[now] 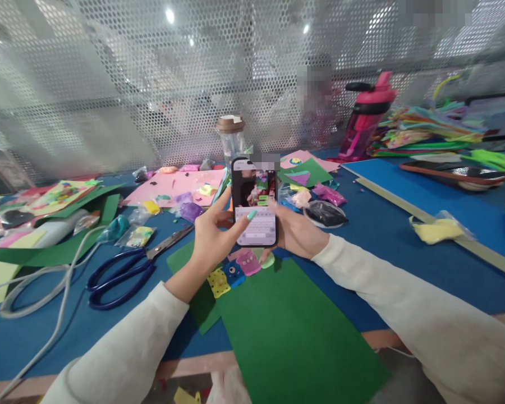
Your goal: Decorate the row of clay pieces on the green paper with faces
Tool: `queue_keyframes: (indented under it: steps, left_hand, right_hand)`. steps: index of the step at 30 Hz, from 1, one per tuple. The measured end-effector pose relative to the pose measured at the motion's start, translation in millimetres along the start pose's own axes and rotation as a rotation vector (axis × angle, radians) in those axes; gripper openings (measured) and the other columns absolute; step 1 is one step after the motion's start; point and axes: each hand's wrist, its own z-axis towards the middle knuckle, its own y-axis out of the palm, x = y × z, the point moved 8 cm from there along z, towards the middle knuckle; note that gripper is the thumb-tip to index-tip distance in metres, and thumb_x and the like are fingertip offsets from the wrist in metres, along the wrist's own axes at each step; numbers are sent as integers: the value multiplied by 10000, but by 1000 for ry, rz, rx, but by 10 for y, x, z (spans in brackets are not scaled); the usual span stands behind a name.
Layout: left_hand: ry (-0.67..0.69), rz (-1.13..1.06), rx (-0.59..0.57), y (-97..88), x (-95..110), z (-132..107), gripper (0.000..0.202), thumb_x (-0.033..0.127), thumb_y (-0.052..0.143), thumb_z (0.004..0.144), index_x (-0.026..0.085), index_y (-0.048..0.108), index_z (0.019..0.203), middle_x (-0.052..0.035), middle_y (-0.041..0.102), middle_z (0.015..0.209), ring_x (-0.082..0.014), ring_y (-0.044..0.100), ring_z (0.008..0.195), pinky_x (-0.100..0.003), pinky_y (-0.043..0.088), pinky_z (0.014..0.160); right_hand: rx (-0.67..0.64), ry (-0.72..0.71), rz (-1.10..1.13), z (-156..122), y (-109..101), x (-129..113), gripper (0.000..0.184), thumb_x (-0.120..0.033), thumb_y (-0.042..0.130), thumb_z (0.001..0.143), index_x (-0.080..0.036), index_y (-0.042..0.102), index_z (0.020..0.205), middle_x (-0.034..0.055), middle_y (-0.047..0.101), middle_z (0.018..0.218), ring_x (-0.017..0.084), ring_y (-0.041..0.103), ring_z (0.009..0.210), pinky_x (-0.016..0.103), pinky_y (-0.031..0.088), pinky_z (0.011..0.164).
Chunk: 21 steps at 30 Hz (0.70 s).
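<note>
Both hands hold a smartphone upright over the table, its screen lit with a keyboard and a chat with pictures. My left hand grips the phone's left side, the thumb with a teal nail over the keyboard. My right hand is closed round the right edge, its thumb at the screen. Below the phone lies a green paper sheet hanging past the table edge. Along its top sit small clay pieces: a yellow dotted one, a blue one with an eye and a pink one.
Blue-handled scissors and a white cable lie at left. Behind stand a lidded cup and a pink bottle before a perforated metal screen. Bagged yellow clay and a long strip lie at right.
</note>
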Motion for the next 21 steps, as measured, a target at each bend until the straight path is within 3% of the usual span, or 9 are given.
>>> queue_keyframes:
  steps: [3,6,8,11,14,18,21]
  left_hand:
    - [18,-89,-22,-13,-5,11,541,455,533,796,204,450,1268,-11,656,759,-115,540,567,-232,488,506]
    - [40,-143,-35,-21,-8,25,507,492,461,824,226,463,1255,-33,655,939,-132,567,627,-251,495,509]
    - [53,-157,-52,-11,6,27,509,494,456,824,229,457,1259,-38,649,985,-132,568,619,-259,497,506]
    - [67,-139,-78,5,44,15,552,471,502,807,198,429,1281,-25,668,834,-130,553,573,-258,485,504]
    - [62,-146,-148,47,65,-5,628,425,569,778,191,361,1322,4,645,697,-139,552,561,-268,482,525]
    - [61,-157,-196,64,69,-22,640,392,576,780,217,321,1341,-3,656,758,-152,578,599,-311,511,603]
    - [44,-121,-199,71,56,-26,619,370,550,799,232,302,1350,-13,668,782,-158,595,622,-304,513,613]
  right_hand:
    - [40,-43,-77,-19,-53,3,753,-124,730,544,-248,364,1190,79,552,1187,238,615,899,315,572,551]
    - [97,-67,-116,-18,-110,-3,811,-33,705,497,-254,348,1191,83,485,1272,254,592,957,353,576,607]
    - [125,-43,-109,-8,-134,2,685,-81,665,560,-231,384,1166,99,507,1245,262,604,927,378,574,580]
    - [155,-21,-96,-2,-156,-14,485,-161,570,665,-213,431,1126,99,552,1181,256,621,859,388,568,510]
    - [174,-27,-110,-9,-177,-29,457,-177,564,690,-227,442,1127,81,549,1187,242,621,832,351,563,452]
    - [197,-58,-144,-17,-209,-43,416,-235,618,701,-218,478,1093,74,585,1111,213,621,749,267,526,364]
    - [160,-67,-144,-18,-189,-84,373,-476,436,831,-208,525,1074,64,637,896,140,565,517,194,418,271]
